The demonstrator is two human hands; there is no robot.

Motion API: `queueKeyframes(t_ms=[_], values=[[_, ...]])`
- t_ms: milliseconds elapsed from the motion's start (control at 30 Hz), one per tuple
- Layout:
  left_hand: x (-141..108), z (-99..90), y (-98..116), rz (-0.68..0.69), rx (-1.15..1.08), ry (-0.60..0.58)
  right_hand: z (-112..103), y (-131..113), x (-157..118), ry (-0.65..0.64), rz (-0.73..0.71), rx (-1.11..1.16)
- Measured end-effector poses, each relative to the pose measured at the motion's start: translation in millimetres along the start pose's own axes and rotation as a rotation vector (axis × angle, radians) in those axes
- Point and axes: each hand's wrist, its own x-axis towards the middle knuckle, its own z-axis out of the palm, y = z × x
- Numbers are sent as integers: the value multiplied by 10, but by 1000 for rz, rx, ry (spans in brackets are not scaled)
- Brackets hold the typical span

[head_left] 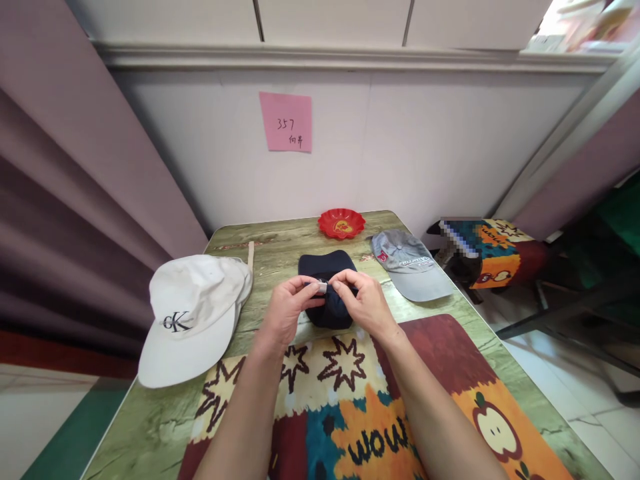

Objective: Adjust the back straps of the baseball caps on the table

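Two hands are meeting over a dark cap [336,315] at mid-surface, by the far edge of a patterned mat [367,450], the left hand [293,305] and right hand [364,303] each pinching it between thumb and fingertips around a small pale piece [323,287]. From where I am standing, that close grip is seemingly serving fine handling, the fingertips steadying a narrow part from both sides; whether the piece is a label or a fastener I am not telling for certain. The dark cap is probably sitting centrally because both forearms are reaching it evenly there. A white cap [200,307] is resting on the left and a gray cap [413,267] on the right, likely leaving the middle for handwork, while a red dish [342,224] is standing toward the back of the surface [287,235], apparently out of the arms' way. By count, three caps, one dish and one mat are sharing the surface, one pink note [286,123] is hanging on the wall behind, and neither outer cap is being touched.
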Motion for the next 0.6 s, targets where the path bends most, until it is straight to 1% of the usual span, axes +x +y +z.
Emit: queueKeyframes(t_ms=[133, 267, 333, 400, 600], values=[[20, -50, 32, -4, -7, 46, -106, 74, 30, -2, 27, 6], [30, -97, 59, -10, -12, 72, -190, 109, 35, -76, 46, -39], [26, -95, 61, -14, -10, 61, -184, 101, 28, -120, 62, -56], [20, -81, 60, -17, -6, 50, -157, 90, 21, -136, 74, -57], [4, -28, 46, -9, 16, 46, -97, 67, 13, -109, 64, -57]])
